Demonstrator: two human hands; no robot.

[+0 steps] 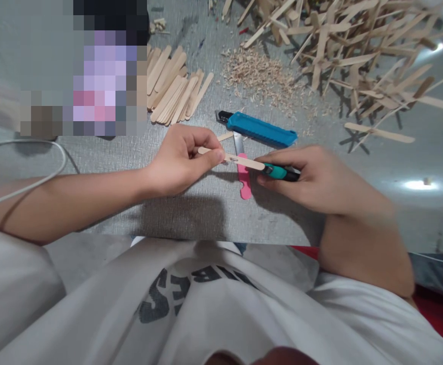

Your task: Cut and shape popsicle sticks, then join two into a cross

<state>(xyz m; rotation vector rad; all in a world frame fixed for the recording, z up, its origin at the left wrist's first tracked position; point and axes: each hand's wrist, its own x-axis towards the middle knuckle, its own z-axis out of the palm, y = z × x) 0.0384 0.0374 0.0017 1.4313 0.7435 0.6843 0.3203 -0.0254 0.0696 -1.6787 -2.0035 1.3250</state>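
1. The left hand (181, 157) is near the centre of the frame and pinches one end of a thin wooden stick (229, 157) between thumb and fingers.
2. The right hand (316, 177), at centre right, is closed around a green cutter (280, 172); its tip meets the stick.
3. Under the stick a pink stick (244, 180) lies on the grey desk (206, 208).
4. Just above the hands lies a blue cutter (261, 129).
5. A neat stack of sticks (174, 91) is at upper centre-left, shavings (259, 76) beside it, and a loose heap of sticks (358, 45) at upper right.
6. A white cable (35, 162) crosses the left edge.
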